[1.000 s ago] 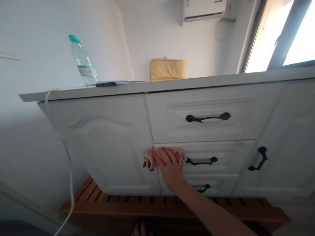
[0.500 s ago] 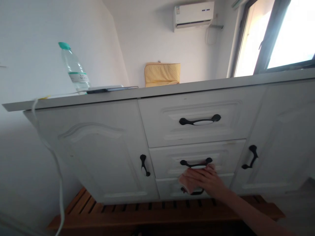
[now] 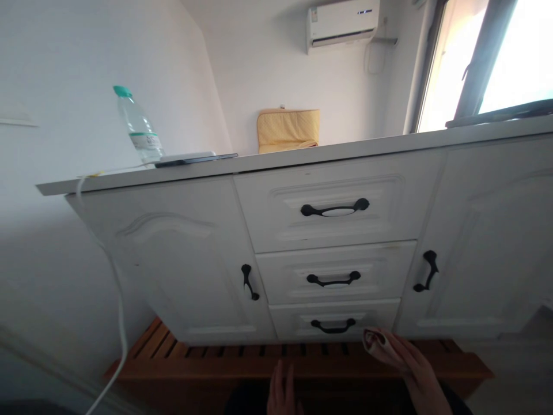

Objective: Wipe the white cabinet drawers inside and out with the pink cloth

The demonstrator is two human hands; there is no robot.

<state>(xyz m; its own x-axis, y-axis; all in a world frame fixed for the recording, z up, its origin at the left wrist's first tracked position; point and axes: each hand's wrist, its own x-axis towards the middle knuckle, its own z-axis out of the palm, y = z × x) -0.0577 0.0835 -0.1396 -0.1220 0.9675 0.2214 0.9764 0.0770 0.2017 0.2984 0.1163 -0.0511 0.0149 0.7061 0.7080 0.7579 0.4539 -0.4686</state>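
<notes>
My right hand (image 3: 408,357) is closed on a bunched pink cloth (image 3: 375,340), low in front of the cabinet's lower right. Just left of the cloth is the bottom drawer (image 3: 298,323) with its black handle (image 3: 333,326). Down at the lower middle edge, my left hand (image 3: 281,392) shows outstretched fingers with nothing in them, in front of the slatted wooden bench (image 3: 194,369). Above are the middle drawer handle (image 3: 333,279) and the top drawer handle (image 3: 334,208), both black. All three drawers of the white cabinet are closed.
A clear bottle with a green cap (image 3: 140,127) and a thin dark flat device (image 3: 194,161) stand on the cabinet top (image 3: 345,148). A white cable (image 3: 121,311) hangs down at the left. Cabinet doors (image 3: 181,276) flank the drawers.
My right hand has drawn back, down and to the right, from the middle and bottom drawers, carrying the cloth. My left hand has come into view at the bottom. The view has shifted slightly.
</notes>
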